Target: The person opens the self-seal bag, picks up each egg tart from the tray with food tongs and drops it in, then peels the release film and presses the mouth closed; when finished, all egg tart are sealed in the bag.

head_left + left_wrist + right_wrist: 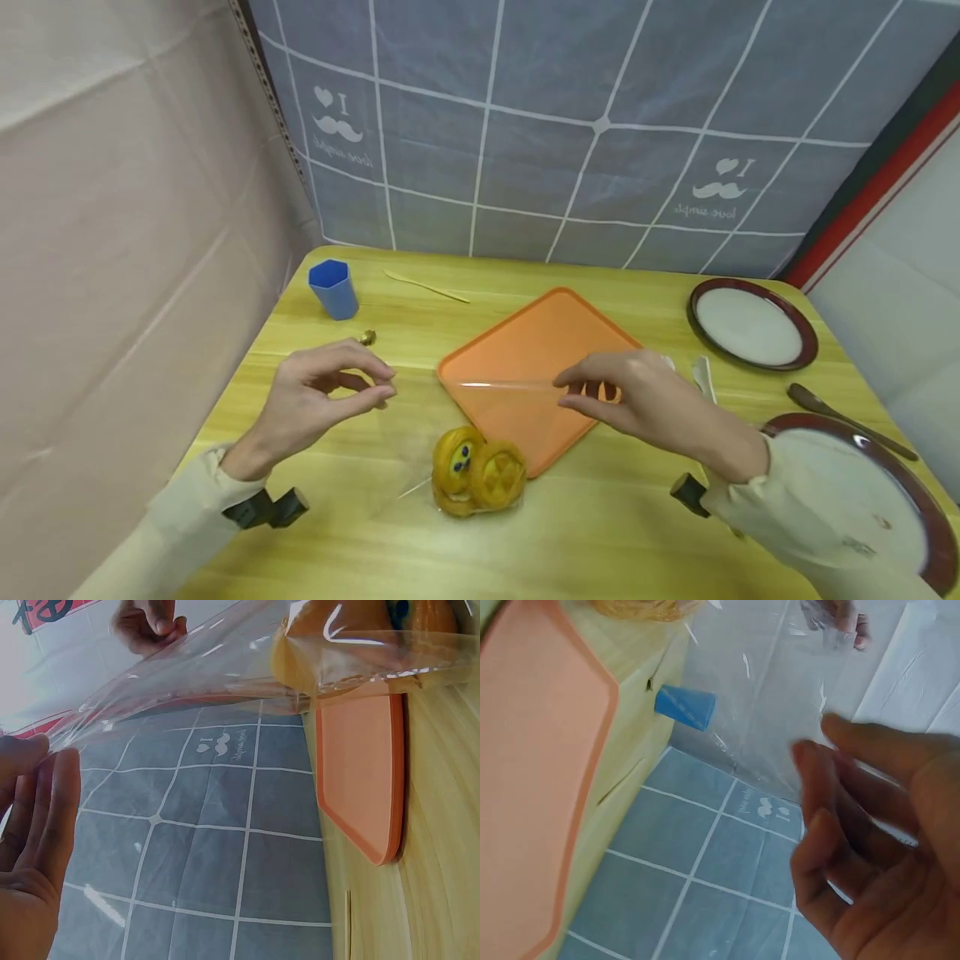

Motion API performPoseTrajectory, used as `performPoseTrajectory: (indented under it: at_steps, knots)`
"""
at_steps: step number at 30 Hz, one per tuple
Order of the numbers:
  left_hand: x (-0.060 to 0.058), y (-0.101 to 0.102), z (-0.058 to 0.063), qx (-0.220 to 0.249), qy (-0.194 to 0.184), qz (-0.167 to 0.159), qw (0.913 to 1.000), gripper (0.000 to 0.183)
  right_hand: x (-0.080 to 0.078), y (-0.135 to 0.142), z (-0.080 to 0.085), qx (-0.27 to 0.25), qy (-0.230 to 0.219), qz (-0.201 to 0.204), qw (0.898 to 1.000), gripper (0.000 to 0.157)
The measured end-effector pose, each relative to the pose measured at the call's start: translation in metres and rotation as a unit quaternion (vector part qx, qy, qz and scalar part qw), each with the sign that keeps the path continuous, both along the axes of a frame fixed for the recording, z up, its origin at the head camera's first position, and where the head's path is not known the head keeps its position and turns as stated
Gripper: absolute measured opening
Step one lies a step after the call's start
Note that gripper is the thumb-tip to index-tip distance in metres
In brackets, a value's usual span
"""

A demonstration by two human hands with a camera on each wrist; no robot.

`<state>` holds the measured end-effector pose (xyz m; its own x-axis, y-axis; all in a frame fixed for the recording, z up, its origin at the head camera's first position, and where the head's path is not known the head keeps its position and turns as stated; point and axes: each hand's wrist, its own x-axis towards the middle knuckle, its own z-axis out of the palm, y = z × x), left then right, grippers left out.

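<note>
A clear plastic bag [225, 656] stretches between my two hands, with yellow round pastries [480, 472] in its lower part. One pastry carries dark blue berries. My left hand [322, 396] pinches one side of the bag's mouth between thumb and fingertips; the left wrist view shows the film gathered there. Opposite it, my right hand [637, 400] pinches the other side, its thumb and index finger nearly together. Behind the film lies an orange tray [536, 350], turned cornerwise, and the pastries overlap its near corner in the head view.
A blue cup [335, 292] stands at the back left, near a thin yellow knife [427, 287] and a small gold object [367, 337]. On the right are two red-rimmed plates [750, 325], a brown spoon [847, 418] and a white utensil [703, 379]. A grey checked cloth [540, 158] hangs behind.
</note>
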<state>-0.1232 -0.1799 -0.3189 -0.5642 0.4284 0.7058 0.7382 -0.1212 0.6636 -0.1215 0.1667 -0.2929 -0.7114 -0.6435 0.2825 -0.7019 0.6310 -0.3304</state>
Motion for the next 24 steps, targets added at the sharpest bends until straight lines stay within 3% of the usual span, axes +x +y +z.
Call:
performPoseTrajectory:
  at_steps: [4,10,13,16,20,24]
  knots:
    - [0.003,-0.010,-0.002,0.007,-0.018,0.005,0.9998,0.038,-0.008,-0.013,0.000,-0.004,0.009,0.027,1.000,0.002]
    - [-0.002,-0.033,-0.006,0.026,-0.055,0.029,0.9977,0.036,-0.025,-0.039,-0.002,0.006,0.011,0.021,1.000,0.008]
    - [-0.010,-0.045,-0.012,0.021,-0.095,0.074,0.9925,0.028,-0.035,-0.050,-0.007,-0.002,0.002,0.017,1.000,0.013]
    - [-0.025,-0.057,-0.024,-0.017,-0.140,0.148,0.9790,0.019,-0.040,-0.056,-0.013,-0.003,0.009,0.035,0.999,0.009]
    - [-0.049,-0.071,-0.041,-0.084,-0.176,0.230,0.9535,0.017,-0.038,-0.058,-0.020,-0.001,0.026,0.056,0.998,0.003]
    - [-0.061,-0.080,-0.045,-0.126,-0.213,0.267,0.9313,0.018,-0.034,-0.054,-0.026,0.006,0.018,0.061,0.998,0.004]
